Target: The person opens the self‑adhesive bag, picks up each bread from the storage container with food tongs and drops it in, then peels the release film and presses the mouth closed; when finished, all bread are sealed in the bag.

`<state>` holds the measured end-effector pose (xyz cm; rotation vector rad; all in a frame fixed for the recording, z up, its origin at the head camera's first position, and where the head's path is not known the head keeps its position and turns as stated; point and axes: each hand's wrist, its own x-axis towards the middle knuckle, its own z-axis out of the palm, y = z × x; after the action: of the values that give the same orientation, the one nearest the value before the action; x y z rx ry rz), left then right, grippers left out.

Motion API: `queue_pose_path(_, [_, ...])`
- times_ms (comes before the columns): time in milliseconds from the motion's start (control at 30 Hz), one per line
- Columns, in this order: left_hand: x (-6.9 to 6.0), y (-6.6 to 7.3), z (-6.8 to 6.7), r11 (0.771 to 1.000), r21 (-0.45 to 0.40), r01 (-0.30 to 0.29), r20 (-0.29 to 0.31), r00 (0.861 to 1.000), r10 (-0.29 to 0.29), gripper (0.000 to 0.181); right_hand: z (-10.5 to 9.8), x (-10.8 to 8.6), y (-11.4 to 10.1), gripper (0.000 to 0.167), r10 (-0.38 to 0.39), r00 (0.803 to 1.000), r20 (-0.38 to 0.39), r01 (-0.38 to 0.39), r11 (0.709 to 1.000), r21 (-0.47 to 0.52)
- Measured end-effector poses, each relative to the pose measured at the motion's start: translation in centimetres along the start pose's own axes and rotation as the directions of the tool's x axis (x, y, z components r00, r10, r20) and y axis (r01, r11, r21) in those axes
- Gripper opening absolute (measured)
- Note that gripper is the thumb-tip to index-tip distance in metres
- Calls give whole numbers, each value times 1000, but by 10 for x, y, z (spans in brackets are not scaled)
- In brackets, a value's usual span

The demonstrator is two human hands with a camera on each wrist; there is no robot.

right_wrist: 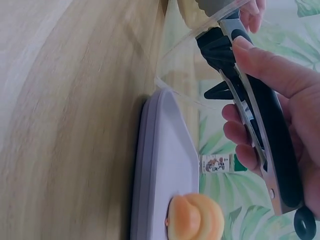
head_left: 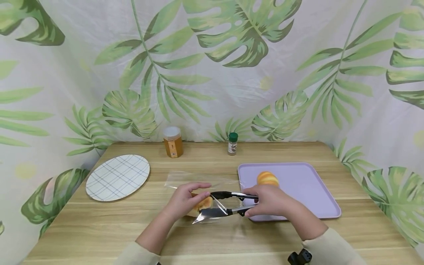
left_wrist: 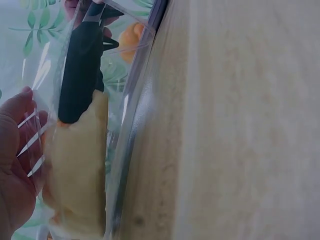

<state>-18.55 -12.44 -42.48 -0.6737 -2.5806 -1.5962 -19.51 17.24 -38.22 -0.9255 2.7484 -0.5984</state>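
My right hand point(head_left: 273, 200) grips black and silver tongs point(right_wrist: 272, 130) by the handles. The tongs' black tips reach into a clear plastic bag point(head_left: 175, 179) and lie against a bread piece point(left_wrist: 77, 170) inside it. In the head view the bread point(head_left: 206, 203) shows between the tips, partly covered by my left hand point(head_left: 185, 202). That hand holds the bag from outside, its thumb and fingers on the film beside the bread and one tong tip.
A lilac tray point(head_left: 308, 191) on the right holds a round striped bun point(head_left: 267, 178). At the left lies a checked plate point(head_left: 118, 177). An orange jar point(head_left: 173, 142) and a green-capped shaker point(head_left: 233, 144) stand along the table's back edge.
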Motion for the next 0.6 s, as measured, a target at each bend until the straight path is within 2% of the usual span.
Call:
queue_pose_path(400, [0, 3, 0, 996, 80, -40, -42, 998, 43, 27, 6, 10, -9, 69, -10, 1000, 8, 10, 999, -44])
queue_pose_path(600, [-1, 3, 0, 999, 47, -2, -29, 1000, 3, 27, 8, 13, -11, 70, 2, 1000, 17, -2, 1000, -31])
